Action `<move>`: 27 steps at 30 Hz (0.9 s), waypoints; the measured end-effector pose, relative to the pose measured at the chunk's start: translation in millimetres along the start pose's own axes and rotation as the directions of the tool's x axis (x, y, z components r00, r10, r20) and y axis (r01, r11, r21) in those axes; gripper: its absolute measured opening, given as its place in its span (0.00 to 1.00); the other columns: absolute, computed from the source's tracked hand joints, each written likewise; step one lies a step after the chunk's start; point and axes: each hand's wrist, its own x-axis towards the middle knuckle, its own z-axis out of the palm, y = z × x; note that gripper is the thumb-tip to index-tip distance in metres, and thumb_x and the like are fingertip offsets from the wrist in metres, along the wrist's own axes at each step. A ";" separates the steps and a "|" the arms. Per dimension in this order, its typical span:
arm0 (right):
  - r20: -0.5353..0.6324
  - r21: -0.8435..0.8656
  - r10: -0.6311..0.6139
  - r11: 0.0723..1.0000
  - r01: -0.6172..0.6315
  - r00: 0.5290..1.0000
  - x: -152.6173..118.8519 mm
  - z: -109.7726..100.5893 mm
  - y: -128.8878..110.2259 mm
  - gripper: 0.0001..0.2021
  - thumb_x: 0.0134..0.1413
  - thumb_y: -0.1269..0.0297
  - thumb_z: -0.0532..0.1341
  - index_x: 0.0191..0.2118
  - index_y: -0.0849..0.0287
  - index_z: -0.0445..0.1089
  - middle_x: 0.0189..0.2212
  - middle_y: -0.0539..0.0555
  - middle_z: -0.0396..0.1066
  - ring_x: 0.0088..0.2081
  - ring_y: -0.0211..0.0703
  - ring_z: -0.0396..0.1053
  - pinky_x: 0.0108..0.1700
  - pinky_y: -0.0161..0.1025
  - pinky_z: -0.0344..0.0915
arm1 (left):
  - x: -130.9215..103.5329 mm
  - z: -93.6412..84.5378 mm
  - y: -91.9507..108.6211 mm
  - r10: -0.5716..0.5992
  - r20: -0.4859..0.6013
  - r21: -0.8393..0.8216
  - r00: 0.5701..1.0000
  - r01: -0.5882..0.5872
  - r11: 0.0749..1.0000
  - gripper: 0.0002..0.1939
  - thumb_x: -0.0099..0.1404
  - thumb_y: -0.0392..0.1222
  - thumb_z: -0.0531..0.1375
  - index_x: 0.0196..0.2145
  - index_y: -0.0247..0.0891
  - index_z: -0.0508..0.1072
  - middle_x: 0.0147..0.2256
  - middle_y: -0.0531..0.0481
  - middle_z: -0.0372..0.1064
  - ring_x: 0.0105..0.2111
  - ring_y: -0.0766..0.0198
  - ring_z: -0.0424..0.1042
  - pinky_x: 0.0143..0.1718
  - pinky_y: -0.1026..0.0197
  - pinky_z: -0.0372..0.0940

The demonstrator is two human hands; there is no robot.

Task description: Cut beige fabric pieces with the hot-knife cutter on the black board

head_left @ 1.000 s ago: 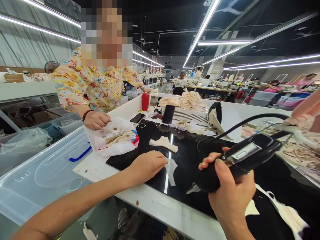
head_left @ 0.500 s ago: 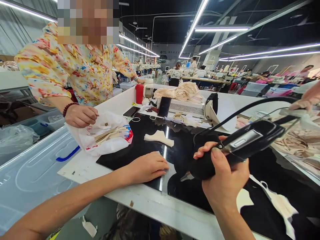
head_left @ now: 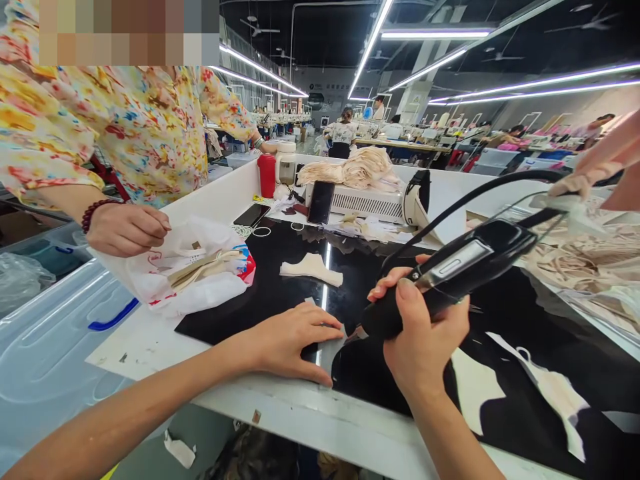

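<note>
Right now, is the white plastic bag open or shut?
Open: the white plastic bag gapes at the top, and beige strips show inside it.

Pale pieces (head_left: 311,269) on black board (head_left: 267,297)

Black tool (head_left: 483,257) in right hand (head_left: 425,340), left hand (head_left: 287,341) over a pale grey piece (head_left: 328,363).

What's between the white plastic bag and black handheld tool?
Head view: a cream, curved, fabric-like piece lies between bag and tool, on the glossy black board.
</note>
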 end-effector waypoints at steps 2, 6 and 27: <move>-0.004 -0.012 0.003 1.000 -0.004 1.000 -0.7 -0.8 0.6 0.22 0.56 0.58 0.74 0.52 0.54 0.69 0.31 0.45 0.74 0.27 0.38 0.71 0.32 0.39 0.70 | 0.3 -0.3 -1.4 0.005 0.005 -0.005 1.000 -0.005 1.000 0.35 0.65 0.57 0.71 0.65 0.43 0.72 0.63 0.39 0.69 0.64 0.44 0.67 0.71 0.38 0.51; -0.003 -0.027 0.016 1.000 -0.016 1.000 -0.7 0.4 -1.7 0.22 0.56 0.57 0.74 0.51 0.55 0.68 0.32 0.46 0.74 0.27 0.39 0.71 0.33 0.40 0.70 | 1.7 -2.5 -1.6 0.020 0.014 0.002 1.000 -0.020 1.000 0.35 0.64 0.55 0.71 0.65 0.42 0.72 0.64 0.39 0.69 0.64 0.45 0.66 0.71 0.40 0.52; 0.015 -0.001 0.044 0.999 -0.044 0.999 -8.8 4.7 -7.5 0.22 0.57 0.57 0.73 0.53 0.52 0.66 0.31 0.45 0.73 0.27 0.39 0.71 0.35 0.42 0.71 | 0.6 -7.1 -2.9 0.022 0.060 0.005 0.998 -0.023 1.000 0.35 0.65 0.53 0.71 0.66 0.43 0.70 0.66 0.40 0.66 0.66 0.45 0.64 0.70 0.41 0.55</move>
